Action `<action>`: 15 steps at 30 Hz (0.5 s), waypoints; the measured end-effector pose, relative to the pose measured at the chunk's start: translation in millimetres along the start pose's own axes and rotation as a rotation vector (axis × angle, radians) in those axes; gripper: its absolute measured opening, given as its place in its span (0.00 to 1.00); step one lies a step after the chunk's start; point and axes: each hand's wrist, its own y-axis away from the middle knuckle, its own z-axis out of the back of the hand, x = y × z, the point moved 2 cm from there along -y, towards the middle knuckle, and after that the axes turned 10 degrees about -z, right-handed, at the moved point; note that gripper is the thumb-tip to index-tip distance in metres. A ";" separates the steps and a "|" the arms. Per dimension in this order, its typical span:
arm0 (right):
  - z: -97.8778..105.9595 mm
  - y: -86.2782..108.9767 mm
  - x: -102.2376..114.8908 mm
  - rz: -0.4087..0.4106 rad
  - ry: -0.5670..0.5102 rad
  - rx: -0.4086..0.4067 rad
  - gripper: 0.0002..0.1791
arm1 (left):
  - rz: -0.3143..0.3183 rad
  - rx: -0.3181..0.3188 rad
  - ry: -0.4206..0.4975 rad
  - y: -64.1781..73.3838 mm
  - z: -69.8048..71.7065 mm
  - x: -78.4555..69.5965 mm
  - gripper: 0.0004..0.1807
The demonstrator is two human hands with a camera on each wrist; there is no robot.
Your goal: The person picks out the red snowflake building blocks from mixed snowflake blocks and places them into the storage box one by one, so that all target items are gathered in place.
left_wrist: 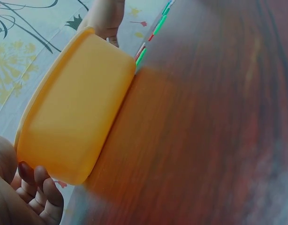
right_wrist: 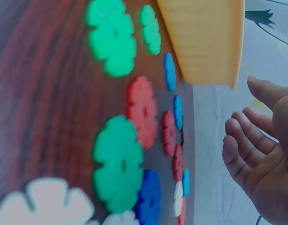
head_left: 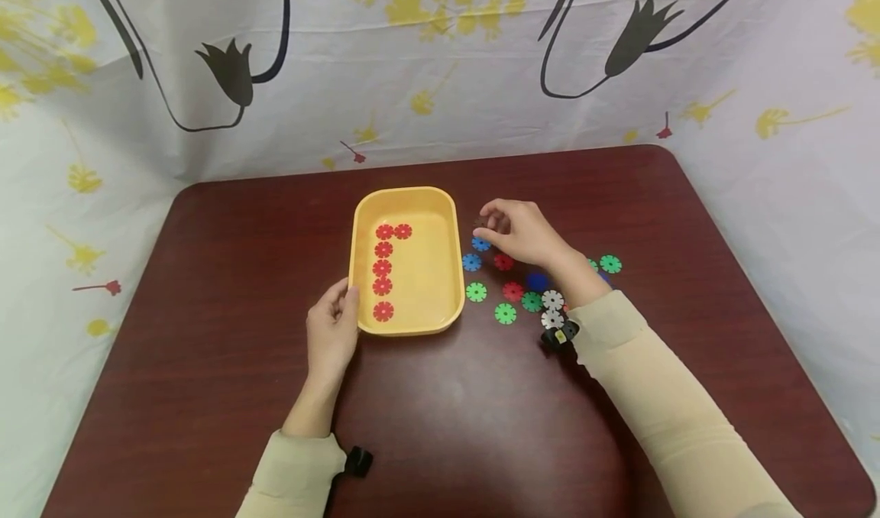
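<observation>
A yellow plastic tray [head_left: 428,304] lies on the table, with several red flower-shaped discs [head_left: 382,268] inside, in a column with one beside its top. My left hand [head_left: 333,331] grips the tray's left rim; in the left wrist view the fingers of the left hand [left_wrist: 34,192] curl at its side. Right of the tray, my right hand [head_left: 520,231] hovers over loose discs, nearest to a blue disc [head_left: 480,244]. In the right wrist view, nothing shows between the thumb and bent fingers of the right hand [right_wrist: 263,150].
Loose discs lie right of the tray: light green [head_left: 476,292], red [head_left: 512,292], dark green [head_left: 532,302], dark blue [head_left: 538,282] and white [head_left: 552,299]. My right forearm partly covers some. A patterned cloth [head_left: 440,82] hangs behind the brown table [head_left: 227,312].
</observation>
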 end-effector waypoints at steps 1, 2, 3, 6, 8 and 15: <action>-0.4 1.1 -2.0 -0.005 0.001 0.004 0.19 | 0.002 -0.001 0.002 0.0 0.0 -0.5 0.20; -0.5 2.4 -3.6 -0.010 0.005 0.011 0.19 | 0.003 -0.002 0.003 -0.2 0.2 -0.8 0.20; -0.4 3.5 -5.2 -0.013 0.010 0.018 0.19 | 0.002 -0.001 0.000 -0.5 0.3 -1.0 0.19; 0.4 6.8 -8.1 -0.024 0.028 0.048 0.20 | -0.018 -0.003 0.006 -1.0 0.1 4.6 0.19; 0.7 8.6 -10.2 -0.025 0.042 0.072 0.20 | -0.031 -0.001 0.003 -1.2 0.1 6.7 0.20; -0.9 12.9 -19.4 -0.038 0.085 0.135 0.20 | -0.043 -0.015 -0.002 0.1 -0.2 6.1 0.18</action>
